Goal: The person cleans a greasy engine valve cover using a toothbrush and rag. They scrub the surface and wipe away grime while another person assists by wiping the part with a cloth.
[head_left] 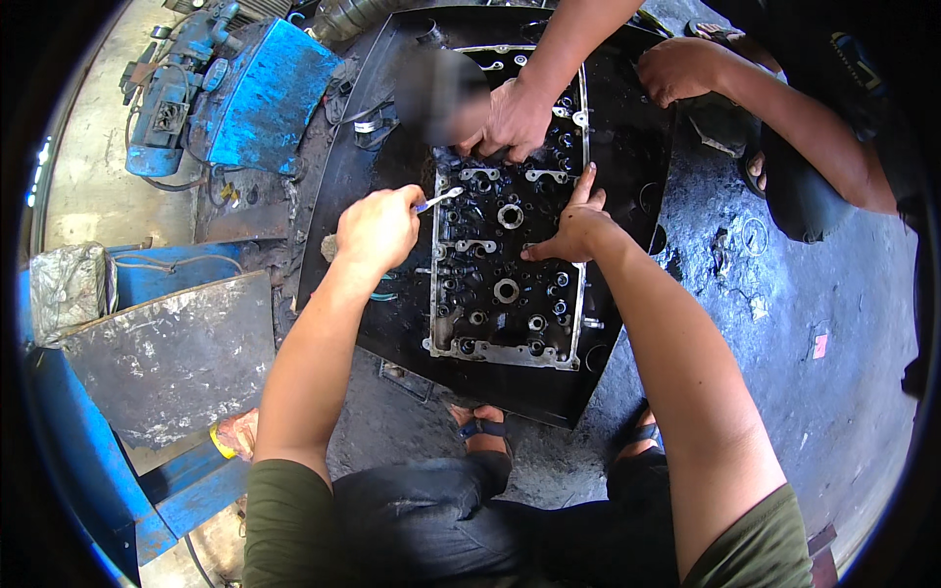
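An oily engine cylinder head (506, 350) with a silvery rim lies flat on a black metal tray (392, 328). My left hand (377, 230) is closed around a small wrench (439, 199), whose bright end reaches over the cylinder head's left rim. My right hand (578, 231) rests on the right side of the head, fingers spread and thumb stretched inward, with nothing held. A co-worker's hand (510, 118) presses down into the far part of the cylinder head; its fingertips are hidden. The co-worker's other hand (676, 71) rests curled by the tray's far right edge.
A blue machine (260, 98) with a motor stands at the far left. Nearer, a blue metal frame (83, 441) carries a worn plate (176, 358) and a wrapped bundle (71, 289). Teal-handled pliers (384, 294) lie on the tray. Dark wet floor (774, 314) extends to the right.
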The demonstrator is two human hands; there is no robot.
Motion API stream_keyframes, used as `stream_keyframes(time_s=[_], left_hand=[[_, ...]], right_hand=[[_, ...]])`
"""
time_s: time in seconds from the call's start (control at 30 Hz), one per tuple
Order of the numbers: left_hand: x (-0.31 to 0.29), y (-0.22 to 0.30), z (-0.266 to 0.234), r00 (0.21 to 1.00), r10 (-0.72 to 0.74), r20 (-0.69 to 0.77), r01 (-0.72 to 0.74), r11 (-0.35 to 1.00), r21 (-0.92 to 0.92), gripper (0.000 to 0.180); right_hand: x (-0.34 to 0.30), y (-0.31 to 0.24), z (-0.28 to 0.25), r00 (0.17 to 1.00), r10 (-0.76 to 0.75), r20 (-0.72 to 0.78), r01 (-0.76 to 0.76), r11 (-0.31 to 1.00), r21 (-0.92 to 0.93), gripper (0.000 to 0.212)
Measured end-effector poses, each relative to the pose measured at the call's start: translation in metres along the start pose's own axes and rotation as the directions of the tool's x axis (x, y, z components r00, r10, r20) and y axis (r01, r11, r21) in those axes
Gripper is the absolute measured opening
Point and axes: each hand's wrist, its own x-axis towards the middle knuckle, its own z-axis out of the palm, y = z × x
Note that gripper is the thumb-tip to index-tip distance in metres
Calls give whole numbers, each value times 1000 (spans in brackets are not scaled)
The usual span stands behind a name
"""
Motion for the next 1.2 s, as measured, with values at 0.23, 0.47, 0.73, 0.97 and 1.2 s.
stream_keyframes(time_s=[0.23, 0.47, 0.73, 0.97, 1.2], left_hand=[[-29, -8, 29, 991, 10, -133, -17, 999, -50, 22], [-35, -10, 2, 984, -42, -172, 42, 999, -6, 21], [-42, 16, 4, 997, -71, 16, 68, 984, 164, 22], [-30, 24, -7, 1000, 12, -4, -10, 965, 261, 22], [-15, 32, -14, 978, 201, 52, -205, 893, 401, 22]], right_hand=[[3, 3, 3, 998, -42, -35, 42, 999, -6, 179], [2, 2, 1, 999, -34, -12, 34, 999, -30, 179], [3, -1, -1, 1000, -30, 5, 30, 997, -67, 177], [0, -2, -2, 1000, -13, 3, 13, 999, -50, 174], [1, -4, -5, 1000, 0, 10, 0, 996, -84, 173]])
